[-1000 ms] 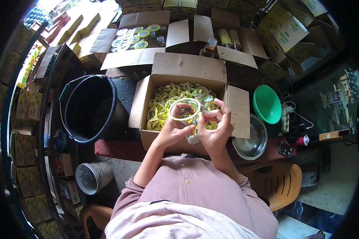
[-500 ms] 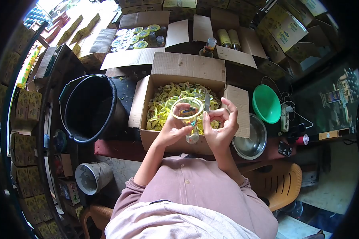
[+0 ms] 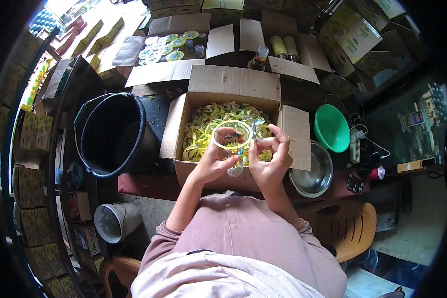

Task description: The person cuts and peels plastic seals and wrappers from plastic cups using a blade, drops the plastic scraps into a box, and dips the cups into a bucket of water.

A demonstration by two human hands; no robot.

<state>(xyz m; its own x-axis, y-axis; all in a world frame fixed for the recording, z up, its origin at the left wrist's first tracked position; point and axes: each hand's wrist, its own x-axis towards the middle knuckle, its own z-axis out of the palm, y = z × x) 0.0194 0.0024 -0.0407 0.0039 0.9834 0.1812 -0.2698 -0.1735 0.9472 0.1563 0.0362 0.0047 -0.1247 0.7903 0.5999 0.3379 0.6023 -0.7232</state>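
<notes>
In front of my chest, my left hand [image 3: 216, 158] wraps round a clear plastic cup [image 3: 235, 170] with a yellow rim, its open mouth tilted up toward me. My right hand [image 3: 270, 158] sits close against the cup's right side, thumb and index finger pinched on a small knife [image 3: 254, 130]. Its thin blade points up and away, beside the cup's rim; the handle is hidden in my fingers. Behind both hands stands an open cardboard box [image 3: 235, 79] filled with curled yellow and clear plastic strips [image 3: 203, 126].
A black bucket [image 3: 143, 126] stands left of the box. To the right are a green bowl [image 3: 332, 128] and a metal bowl [image 3: 310, 171]. Farther back, one carton [image 3: 159, 67] holds several lidded cups, and a bottle [image 3: 260, 57] stands beside another carton [image 3: 295, 71].
My right hand has moved slightly left and closer to the cup. The knife blade has turned, showing less of its flat side. The cup has shifted slightly left.
</notes>
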